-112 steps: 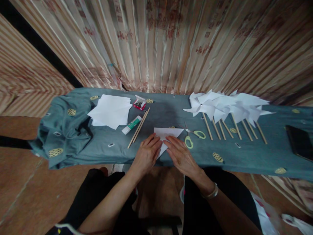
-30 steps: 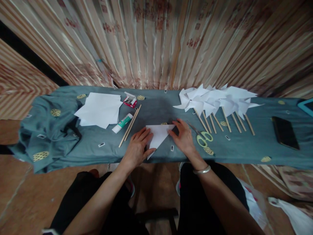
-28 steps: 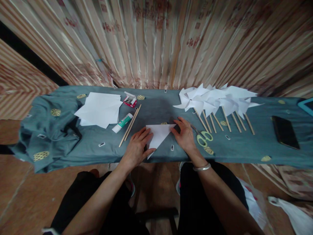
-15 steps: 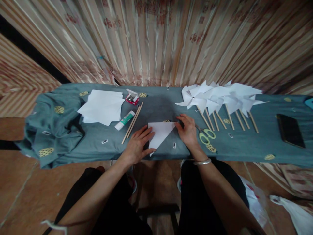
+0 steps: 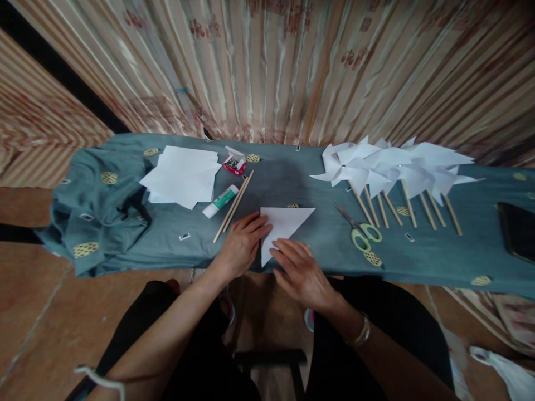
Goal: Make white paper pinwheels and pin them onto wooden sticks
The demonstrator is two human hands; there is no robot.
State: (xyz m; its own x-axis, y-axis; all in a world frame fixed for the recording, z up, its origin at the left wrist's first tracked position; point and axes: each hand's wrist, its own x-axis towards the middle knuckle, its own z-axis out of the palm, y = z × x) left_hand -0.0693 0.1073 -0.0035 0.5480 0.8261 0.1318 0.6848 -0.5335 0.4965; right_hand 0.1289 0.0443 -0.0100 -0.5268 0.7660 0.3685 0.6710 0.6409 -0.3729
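A sheet of white paper (image 5: 285, 220), folded into a triangle, lies on the cloth-covered surface in front of me. My left hand (image 5: 244, 242) rests on its left edge with the fingers stretched out over the paper. Across the slanted lower edge lies my right hand (image 5: 301, 273), its fingers extended and touching the paper. Left of the triangle are two wooden sticks (image 5: 234, 205) and a green and white glue stick (image 5: 220, 201). Green-handled scissors (image 5: 360, 229) lie partly open to the right of my right hand.
A stack of white paper sheets (image 5: 184, 175) sits at the left, beside a small red box of metal pins (image 5: 234, 162). Several white paper pinwheels (image 5: 388, 167) on sticks lie at the back right. A dark phone (image 5: 516, 231) is at the far right. Bunched cloth (image 5: 98, 206) fills the left end.
My right hand has moved from the triangle's right corner down and left to its slanted edge. My left hand stays on the left edge. The whole view has shifted slightly.
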